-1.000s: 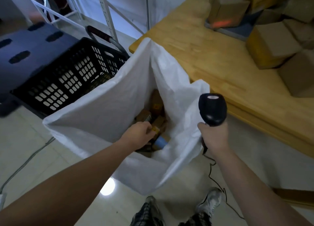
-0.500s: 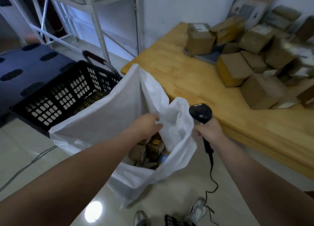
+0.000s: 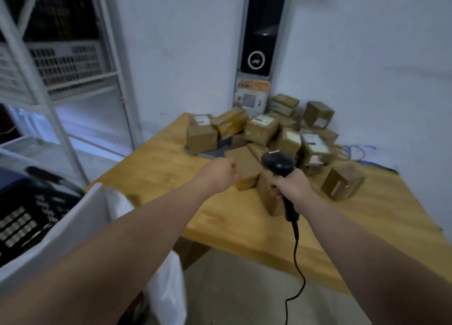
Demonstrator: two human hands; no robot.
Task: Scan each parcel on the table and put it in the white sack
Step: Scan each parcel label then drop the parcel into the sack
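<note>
Several brown cardboard parcels (image 3: pixel 261 129) lie heaped at the far corner of the wooden table (image 3: pixel 244 229). My left hand (image 3: pixel 219 175) reaches out over the table, right at the near edge of a flat brown parcel (image 3: pixel 244 161); its fingers are loosely curled and hold nothing. My right hand (image 3: pixel 292 186) grips the handle of a black barcode scanner (image 3: pixel 277 163), whose head points at the heap. The white sack (image 3: pixel 73 227) stands at the lower left beside the table, partly hidden behind my left forearm.
A black plastic crate (image 3: pixel 22 217) sits left of the sack. White metal shelving (image 3: pixel 61 80) stands at the left wall. The scanner's cable (image 3: pixel 297 263) hangs down in front of the table edge. A lone parcel (image 3: pixel 342 181) lies to the right of the heap.
My left hand has come out of the sack and stretched over the table to the parcels. The view has swung up from the sack to the table. The scanner has stayed in my right hand.
</note>
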